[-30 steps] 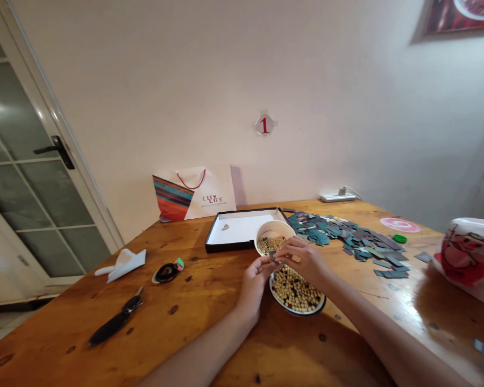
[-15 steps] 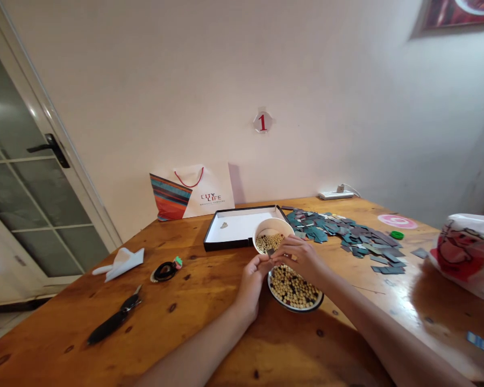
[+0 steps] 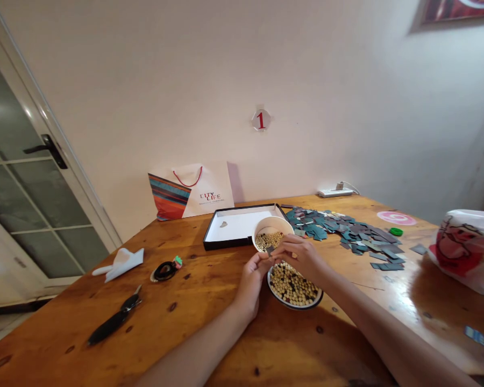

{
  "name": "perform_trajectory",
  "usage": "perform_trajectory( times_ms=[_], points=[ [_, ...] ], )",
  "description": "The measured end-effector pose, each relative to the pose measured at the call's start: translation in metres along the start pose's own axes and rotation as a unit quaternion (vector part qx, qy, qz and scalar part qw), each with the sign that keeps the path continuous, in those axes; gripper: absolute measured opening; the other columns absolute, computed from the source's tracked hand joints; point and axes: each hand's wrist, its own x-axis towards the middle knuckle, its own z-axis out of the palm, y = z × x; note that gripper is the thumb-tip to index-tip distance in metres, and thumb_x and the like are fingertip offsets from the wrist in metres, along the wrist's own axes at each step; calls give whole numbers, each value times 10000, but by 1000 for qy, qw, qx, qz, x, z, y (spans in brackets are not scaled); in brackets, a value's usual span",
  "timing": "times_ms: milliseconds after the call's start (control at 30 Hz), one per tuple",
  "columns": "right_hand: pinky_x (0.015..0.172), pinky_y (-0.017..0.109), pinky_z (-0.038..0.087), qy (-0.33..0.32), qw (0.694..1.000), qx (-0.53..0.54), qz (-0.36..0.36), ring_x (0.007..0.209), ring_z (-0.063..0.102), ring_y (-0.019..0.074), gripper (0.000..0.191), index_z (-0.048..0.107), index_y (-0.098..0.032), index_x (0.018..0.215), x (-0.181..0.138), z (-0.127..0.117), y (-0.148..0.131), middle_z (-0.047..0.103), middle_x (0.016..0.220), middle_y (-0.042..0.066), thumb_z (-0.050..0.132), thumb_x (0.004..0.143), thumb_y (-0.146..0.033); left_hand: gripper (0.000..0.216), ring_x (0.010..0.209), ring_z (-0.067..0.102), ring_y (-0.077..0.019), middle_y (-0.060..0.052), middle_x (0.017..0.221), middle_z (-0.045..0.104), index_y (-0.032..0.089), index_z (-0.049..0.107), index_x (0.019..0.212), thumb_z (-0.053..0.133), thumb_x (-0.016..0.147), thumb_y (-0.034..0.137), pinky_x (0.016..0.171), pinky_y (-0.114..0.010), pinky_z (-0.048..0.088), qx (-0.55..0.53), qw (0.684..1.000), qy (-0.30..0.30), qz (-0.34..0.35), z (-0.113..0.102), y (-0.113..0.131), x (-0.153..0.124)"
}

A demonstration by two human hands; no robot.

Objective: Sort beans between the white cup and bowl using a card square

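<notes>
My left hand and my right hand meet at the middle of the table. Between their fingertips is a small dark flat piece, pinched from both sides. Just beyond it stands a white tub partly filled with pale round beans. Nearer to me, under my right hand, a dark-rimmed bowl holds pale beans mixed with dark ones. My right hand hides part of both containers.
Many dark flat pieces lie spread at the back right. A shallow black-edged box sits behind the tub. To the left are a folding knife, a hair tie and a tissue. A plastic bag stands right.
Both hands stay close together with the small dark piece between their fingertips. The view has shifted very slightly; nothing on the table has visibly moved.
</notes>
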Motion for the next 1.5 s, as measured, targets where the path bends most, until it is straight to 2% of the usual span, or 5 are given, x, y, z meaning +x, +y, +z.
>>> perform_trajectory(
  times_ms=[333,600,867,1233,1500],
  points=[
    [670,243,411,33,999,10,2,738,537,130,110,630,-209,793,-1,0,0,585,765,22,524,812,-228,142,729,554,-140,-15,740,639,160,599,780,629,681,258,720,-230,362,21,999,-34,20,0,1,-1],
    [669,236,400,4,1000,1,-16,742,527,128,69,615,-201,775,-2,2,1,573,758,12,555,786,-170,97,669,523,-97,20,706,608,171,551,769,599,719,239,671,-203,352,1,1000,-12,20,-4,-4,4],
    [672,236,400,47,999,-5,-17,760,530,128,93,616,-203,802,-3,-1,-1,580,782,17,535,797,-158,117,724,557,-116,-18,733,648,143,580,784,605,717,235,730,-212,361,32,999,-30,25,3,5,-2],
    [647,233,397,25,999,-3,-28,716,519,125,75,608,-200,766,-3,2,1,561,730,13,541,794,-181,107,641,524,-89,21,689,608,165,555,764,610,709,238,642,-191,356,-10,999,-7,34,-1,-2,0],
    [641,225,412,56,998,15,-2,720,541,120,106,617,-201,789,-3,0,-5,577,761,18,514,809,-180,88,733,574,-132,-7,706,648,159,573,750,598,720,238,732,-226,365,61,995,-54,57,3,5,-4]
  ],
)
